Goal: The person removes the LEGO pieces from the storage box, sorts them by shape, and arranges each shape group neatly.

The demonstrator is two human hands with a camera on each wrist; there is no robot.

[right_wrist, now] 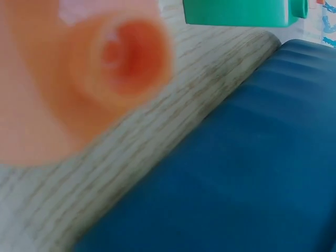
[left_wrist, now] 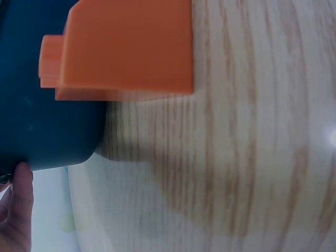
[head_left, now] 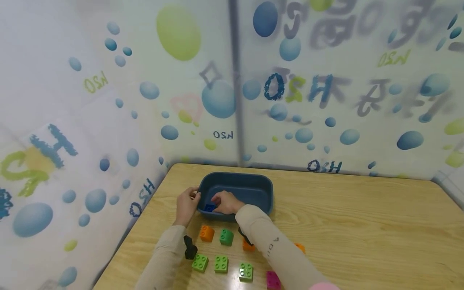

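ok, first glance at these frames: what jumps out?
The dark blue tub at the far side of the wooden table, with both hands at it: the left hand grips its left rim, the right hand reaches inside holding a blue brick. Next, the bright bricks lined up in front of the tub, such as the orange brick and a green brick.

A curtained-off play or recording booth: bubble-printed plastic sheeting (head_left: pixel 326 100) walls in a wood-grain bench (head_left: pixel 362 225) strewn with toy building bricks (head_left: pixel 221 264).
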